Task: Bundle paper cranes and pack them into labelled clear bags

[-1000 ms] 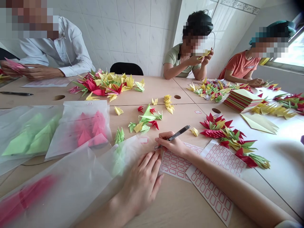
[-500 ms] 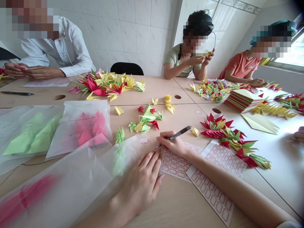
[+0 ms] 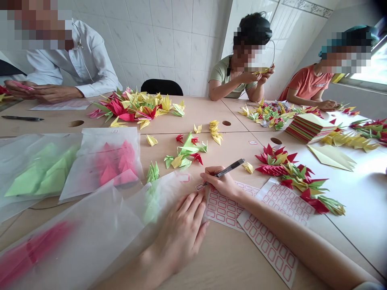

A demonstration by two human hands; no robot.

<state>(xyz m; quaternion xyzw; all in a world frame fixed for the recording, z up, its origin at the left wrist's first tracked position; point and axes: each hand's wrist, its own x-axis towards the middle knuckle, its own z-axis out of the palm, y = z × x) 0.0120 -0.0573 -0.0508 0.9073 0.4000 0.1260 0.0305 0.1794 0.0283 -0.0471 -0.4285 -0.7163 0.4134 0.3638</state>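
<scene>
My right hand (image 3: pixel 222 181) grips a dark pen (image 3: pixel 229 168), its tip on a small red-bordered label (image 3: pixel 200 187) that carries dark handwriting. Flat beside it lies my left hand (image 3: pixel 183 225), fingers stretched out over the edge of a frosted plastic bag (image 3: pixel 167 193). Green folded paper pieces (image 3: pixel 152 172) show partly through and above this bag. Under my right wrist is a label sheet (image 3: pixel 223 209) with rows of red-outlined stickers, and a second label sheet (image 3: pixel 272 245) lies beneath my forearm.
Frosted bags with green (image 3: pixel 39 177) and pink paper folds (image 3: pixel 119 163) lie at left. Origami cranes (image 3: pixel 189 151) are scattered mid-table, with a crane pile (image 3: pixel 136 104) behind. At right are strung red, yellow and green folds (image 3: pixel 298 177) and a paper stack (image 3: pixel 310 127). Three people sit opposite.
The pen and my right hand have shifted very slightly to the right along the label. My left hand stays in place.
</scene>
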